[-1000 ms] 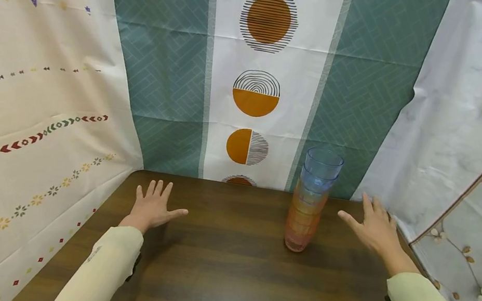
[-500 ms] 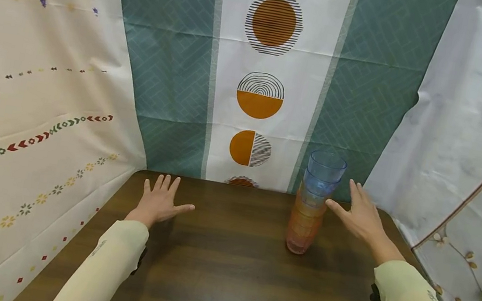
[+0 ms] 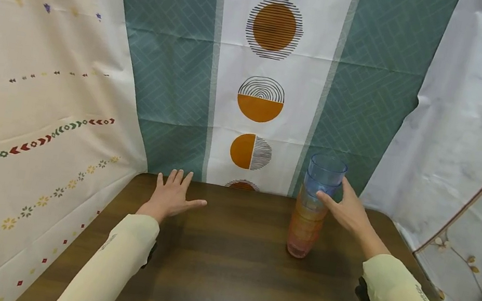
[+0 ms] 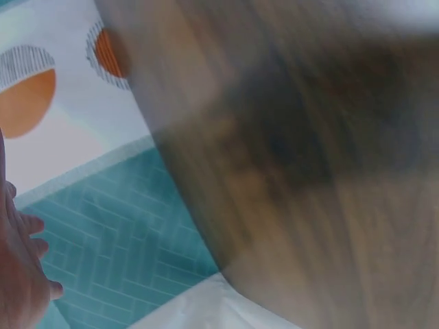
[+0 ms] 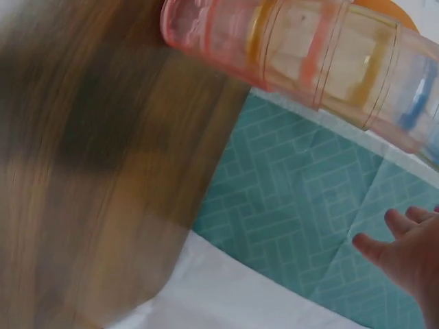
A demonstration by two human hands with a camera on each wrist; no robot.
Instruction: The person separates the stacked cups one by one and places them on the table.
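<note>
A tall stack of nested clear plastic cups (image 3: pixel 306 223) stands upright on the wooden table, red-pink at the bottom, yellow and orange in the middle, blue at the top. Beside its upper blue cups is my right hand (image 3: pixel 351 210), thumb overlapping the stack's front in the head view. The right wrist view shows the same hand (image 5: pixel 410 257) with fingers spread, a gap between them and the cups (image 5: pixel 295 48); contact is not visible. Over the table's left side, my left hand (image 3: pixel 171 197) is spread with nothing in it; only its edge (image 4: pixel 20 274) appears in the left wrist view.
The brown wooden table (image 3: pixel 221 274) is bordered by hanging cloths: a green and white one (image 3: pixel 171 81) behind, a cream patterned one (image 3: pixel 34 139) at left, and a white floral one (image 3: pixel 467 155) at right.
My right hand has moved left to the top part of the cup stack. My left hand has shifted a little right and forward. The stack stays in place.
</note>
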